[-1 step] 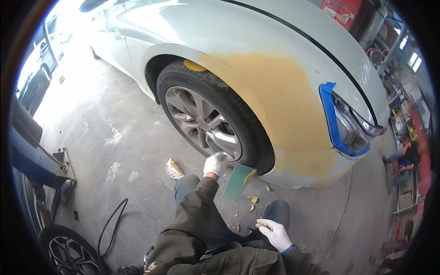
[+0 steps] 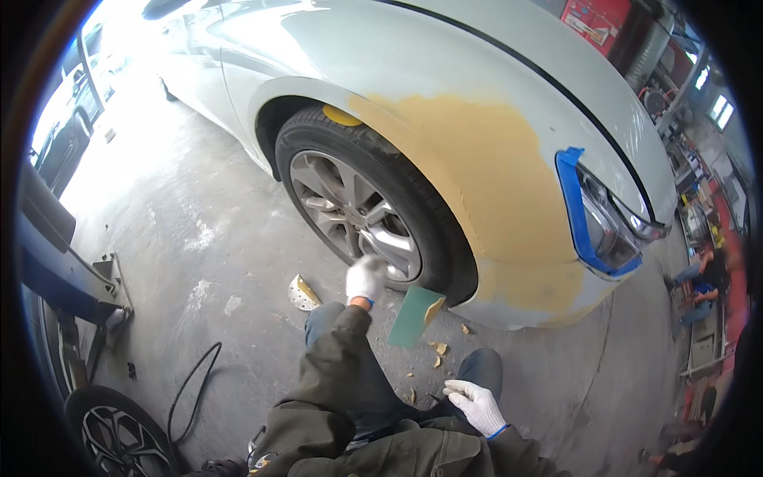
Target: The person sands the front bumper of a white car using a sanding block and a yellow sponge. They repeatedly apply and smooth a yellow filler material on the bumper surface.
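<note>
My left hand point(image 2: 366, 278), in a white knitted glove, is raised in front of the lower wheel rim point(image 2: 354, 213). Motion smears its fingers, so whether they hold anything is unclear. Beside my right knee rests my gloved right hand point(image 2: 477, 405), its fingers loosely extended and nothing visible in them. A green flat sheet point(image 2: 411, 318) with a tan putty smear lies by the tyre. Tan filler point(image 2: 477, 159) covers much of the pale car's front fender point(image 2: 318, 48), reaching the bumper. Blue masking tape point(image 2: 574, 199) edges the headlight point(image 2: 608, 219).
Putty crumbs point(image 2: 439, 348) dot the concrete floor. A white perforated half-round piece point(image 2: 302, 294) lies left of my knee. A black hose point(image 2: 193, 389) and a loose wheel point(image 2: 119, 437) are at lower left. A seated person point(image 2: 703, 286) and cluttered shelves are at right.
My left hand has shifted slightly left, with its fingers tipping upward. My right hand, the green sheet and the crumbs stay where they were.
</note>
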`<state>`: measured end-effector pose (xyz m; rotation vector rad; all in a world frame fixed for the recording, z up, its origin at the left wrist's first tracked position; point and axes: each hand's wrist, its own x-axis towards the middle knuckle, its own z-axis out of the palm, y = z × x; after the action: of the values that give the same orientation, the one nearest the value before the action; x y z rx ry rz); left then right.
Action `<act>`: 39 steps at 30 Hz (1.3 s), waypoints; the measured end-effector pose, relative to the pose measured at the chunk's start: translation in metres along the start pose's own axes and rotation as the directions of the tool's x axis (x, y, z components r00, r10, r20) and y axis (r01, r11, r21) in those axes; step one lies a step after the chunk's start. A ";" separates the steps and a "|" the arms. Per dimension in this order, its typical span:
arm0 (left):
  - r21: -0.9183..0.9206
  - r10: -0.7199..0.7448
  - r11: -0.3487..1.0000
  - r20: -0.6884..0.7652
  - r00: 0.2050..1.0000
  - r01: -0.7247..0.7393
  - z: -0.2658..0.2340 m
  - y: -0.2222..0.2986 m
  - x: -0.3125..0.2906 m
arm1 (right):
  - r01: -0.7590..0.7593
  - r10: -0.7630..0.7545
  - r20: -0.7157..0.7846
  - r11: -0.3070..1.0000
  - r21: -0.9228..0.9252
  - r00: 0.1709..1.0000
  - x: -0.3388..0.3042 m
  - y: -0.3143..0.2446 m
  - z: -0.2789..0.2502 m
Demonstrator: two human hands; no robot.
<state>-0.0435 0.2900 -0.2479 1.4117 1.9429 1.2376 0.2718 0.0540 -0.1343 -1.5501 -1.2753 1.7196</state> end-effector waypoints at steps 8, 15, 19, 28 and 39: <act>-0.765 -0.246 0.614 0.047 0.968 0.193 -0.163 0.161 0.108 | 0.030 -0.029 0.014 0.997 -0.074 0.999 0.010 -0.003 -0.002; -0.759 -0.192 0.583 0.216 0.957 0.289 -0.149 0.199 0.139 | 0.026 -0.025 0.035 0.998 -0.053 0.999 0.006 0.003 0.001; -0.634 -0.113 0.758 0.099 0.989 0.150 -0.161 0.158 0.126 | 0.072 -0.069 0.039 0.995 -0.070 0.997 0.018 -0.001 -0.003; -0.871 -0.138 0.431 0.194 0.971 0.236 -0.146 0.109 -0.085 | 0.319 -0.325 0.144 0.946 0.062 0.935 0.054 -0.084 -0.009; -0.940 -0.014 0.203 0.277 0.961 0.274 -0.103 0.150 -0.172 | 0.599 -0.616 -0.009 0.762 0.246 0.787 0.049 -0.143 0.032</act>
<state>0.0221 0.1037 -0.0945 0.5476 0.6608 1.6410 0.1983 0.1481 -0.0361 -0.8017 -1.3553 1.4297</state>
